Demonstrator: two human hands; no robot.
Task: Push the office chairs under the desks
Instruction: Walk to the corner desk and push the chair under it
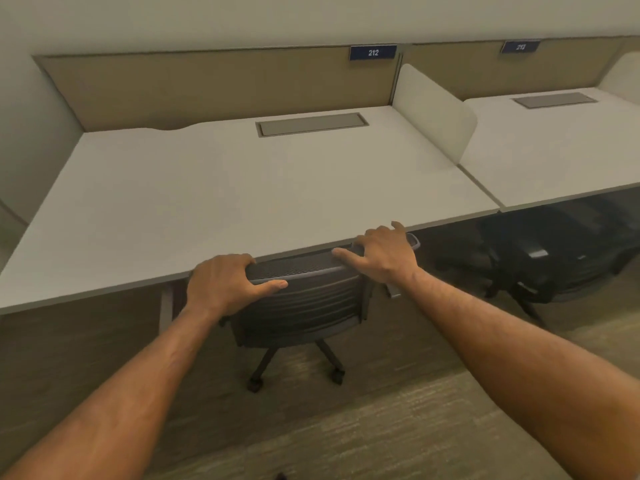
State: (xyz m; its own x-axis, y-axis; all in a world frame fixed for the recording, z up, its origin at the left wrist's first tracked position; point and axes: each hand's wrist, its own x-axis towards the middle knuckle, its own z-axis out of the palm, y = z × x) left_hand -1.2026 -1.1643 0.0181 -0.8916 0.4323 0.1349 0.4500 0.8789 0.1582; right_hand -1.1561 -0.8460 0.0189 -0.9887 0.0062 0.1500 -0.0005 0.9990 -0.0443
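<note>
I'm gripping centre chair [304, 299] with left hand [221, 282], right hand [384, 254] fingers [398, 227] lying spread; chair nearly under surface [242, 188], right-side chair [540, 265] seemingly tucked.

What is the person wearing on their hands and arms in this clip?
Nothing shows. The left hand and right hand are bare, without gloves or visible rings. The left forearm and right forearm are uncovered to the frame's edge: no sleeves, watch or bracelet.

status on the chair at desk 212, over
Left hand grips the chair by its backrest, right hand rests open on it. Backrest at the desk edge, seat under. Nothing visible in the way.
</note>
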